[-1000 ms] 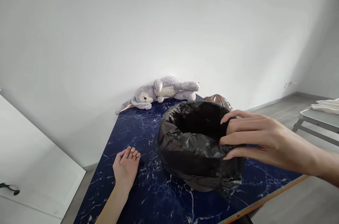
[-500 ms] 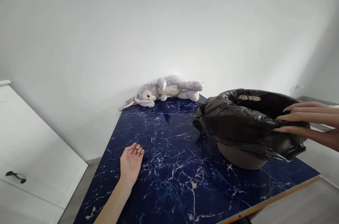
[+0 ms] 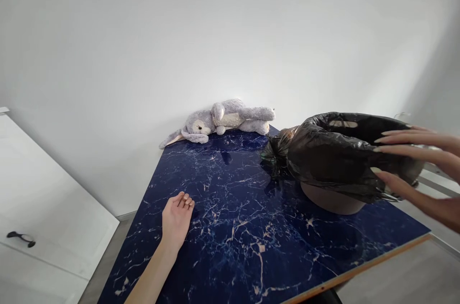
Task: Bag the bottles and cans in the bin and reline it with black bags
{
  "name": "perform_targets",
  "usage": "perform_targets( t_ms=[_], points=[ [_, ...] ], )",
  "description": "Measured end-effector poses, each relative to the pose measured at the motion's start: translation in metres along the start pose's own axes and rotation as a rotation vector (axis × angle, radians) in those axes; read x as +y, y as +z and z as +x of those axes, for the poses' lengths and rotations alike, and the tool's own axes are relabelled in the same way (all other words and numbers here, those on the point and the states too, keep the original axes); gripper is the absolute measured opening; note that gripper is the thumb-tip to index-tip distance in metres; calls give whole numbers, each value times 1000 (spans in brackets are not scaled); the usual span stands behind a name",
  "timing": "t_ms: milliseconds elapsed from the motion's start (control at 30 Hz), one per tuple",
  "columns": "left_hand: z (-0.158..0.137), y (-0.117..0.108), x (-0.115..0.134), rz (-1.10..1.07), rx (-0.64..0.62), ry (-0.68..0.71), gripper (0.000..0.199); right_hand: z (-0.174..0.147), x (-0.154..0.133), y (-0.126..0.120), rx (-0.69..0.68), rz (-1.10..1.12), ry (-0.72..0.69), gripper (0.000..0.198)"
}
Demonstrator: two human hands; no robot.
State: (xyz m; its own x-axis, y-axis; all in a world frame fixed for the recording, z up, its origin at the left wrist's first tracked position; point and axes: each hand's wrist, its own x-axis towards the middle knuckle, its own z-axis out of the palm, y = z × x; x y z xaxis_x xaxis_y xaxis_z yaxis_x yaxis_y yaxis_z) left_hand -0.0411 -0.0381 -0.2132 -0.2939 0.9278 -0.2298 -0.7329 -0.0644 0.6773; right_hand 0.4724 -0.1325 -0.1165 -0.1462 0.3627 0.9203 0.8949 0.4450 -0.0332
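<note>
In the head view, a person's right hand reached in over the mouth of a bin lined with a black bag. Its fingers lay across the near rim while the thumb stood outside, well parted from them; no firm hold showed, and whether every fingertip touched plastic could not be told. The spread straddled the rim, a posture that would suit steadying or guiding the bin from its edge.

The bin appeared to rest on the blue tabletop, just below and ahead of the right hand and well apart from the left. The bag was folded outward over the rim, presumably to keep it from slipping inside; a pale slot showed in the far wall.

The left hand lay palm up near the tabletop's left side, its fingers softly curled and holding nothing, seemingly idle because the other hand had charge of the bin. Between the hands, farther off, a gathered bunch of plastic sat beside the bin, its source unclear.

Beyond the left hand, a plush rabbit lay on its side along the wall, which probably propped its back.
</note>
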Motion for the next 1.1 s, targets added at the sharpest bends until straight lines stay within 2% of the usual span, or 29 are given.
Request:
perform_targets(
  t_ms=[67,100,200,300,400,500,600,800,1100],
  points=[
    [-1,0,0,4,-3,-3,13,-7,-30,2,23,136,-146,29],
    [-1,1,0,7,-5,-4,13,-12,-46,5,9,209,-168,30],
    [-3,1,0,18,-12,-5,14,-36,-86,25,-202,340,-222,30],
    [-3,2,0,31,-16,-8,15,-68,-109,59,-473,397,-85,29],
    [-2,3,-1,47,-22,-9,14,-101,-119,94,-704,414,110,45],
    [-2,3,-2,54,-33,-10,14,-125,-125,117,-842,423,298,60],
    [-3,4,-3,43,-45,-20,12,-139,-130,128,-855,383,384,63],
    [-9,5,-3,-1,-87,-80,7,-148,-130,133,-823,328,381,59],
    [-14,5,-5,-10,-132,-98,7,-146,-130,131,-782,336,392,55]
  ],
)
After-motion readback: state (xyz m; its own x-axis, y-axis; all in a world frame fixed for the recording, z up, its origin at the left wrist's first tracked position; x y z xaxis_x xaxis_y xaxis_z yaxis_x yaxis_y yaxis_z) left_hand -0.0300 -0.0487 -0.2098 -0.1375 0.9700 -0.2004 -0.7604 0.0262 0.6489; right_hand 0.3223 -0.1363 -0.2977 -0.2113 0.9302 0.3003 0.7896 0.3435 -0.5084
